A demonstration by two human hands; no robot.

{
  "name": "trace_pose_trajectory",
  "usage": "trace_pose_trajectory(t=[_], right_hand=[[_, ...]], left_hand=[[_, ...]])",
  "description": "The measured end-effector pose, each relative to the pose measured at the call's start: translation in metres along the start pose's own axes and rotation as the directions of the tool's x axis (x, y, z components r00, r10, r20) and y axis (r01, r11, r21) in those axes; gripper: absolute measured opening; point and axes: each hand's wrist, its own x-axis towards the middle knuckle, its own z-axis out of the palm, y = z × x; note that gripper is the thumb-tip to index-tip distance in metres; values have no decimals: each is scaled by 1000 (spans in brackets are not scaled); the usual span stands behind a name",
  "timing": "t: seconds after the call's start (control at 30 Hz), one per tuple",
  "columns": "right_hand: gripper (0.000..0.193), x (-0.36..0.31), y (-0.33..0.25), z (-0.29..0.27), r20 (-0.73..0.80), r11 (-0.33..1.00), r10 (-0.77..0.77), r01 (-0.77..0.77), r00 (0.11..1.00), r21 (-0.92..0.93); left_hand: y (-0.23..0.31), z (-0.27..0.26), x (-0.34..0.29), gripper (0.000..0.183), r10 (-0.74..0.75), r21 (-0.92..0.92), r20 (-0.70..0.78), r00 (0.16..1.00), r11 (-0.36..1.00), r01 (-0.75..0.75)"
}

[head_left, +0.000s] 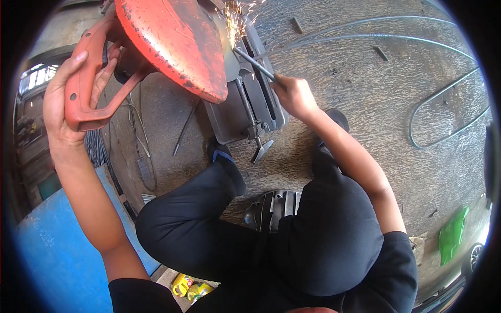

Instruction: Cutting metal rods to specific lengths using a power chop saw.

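Note:
My left hand (58, 112) is wrapped round the red D-shaped handle (78, 101) of a cut-off saw. The saw's worn red blade guard (175, 49) hides much of the machine. Beside the guard, part of the cutting disc (230, 65) shows, with orange sparks (235, 23) flying up from it. My right hand (296, 98) is closed on a thin metal rod (255, 63), whose far end meets the disc's edge where the sparks start. Under the rod lies the saw's grey base (224, 125), with a threaded clamp screw (244, 101) along it.
Long bent metal rods (365, 36) stretch across the floor at right, near short cut pieces (381, 53). A ribbed metal part (284, 203) lies between my legs. A blue panel (68, 245) stands at lower left; a green object (453, 235) lies far right.

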Motion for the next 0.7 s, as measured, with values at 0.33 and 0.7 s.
trace_pose_trajectory(t=[0.33,0.7], right_hand=[[23,7,9,-1,-51,996,45,-49,998,-77],[20,7,6,4,-73,991,-78,69,994,-114]], left_hand=[[-4,2,-2,44,53,149,-69,996,988,-43],[-3,6,-2,47,23,69,-17,1000,997,-22]])
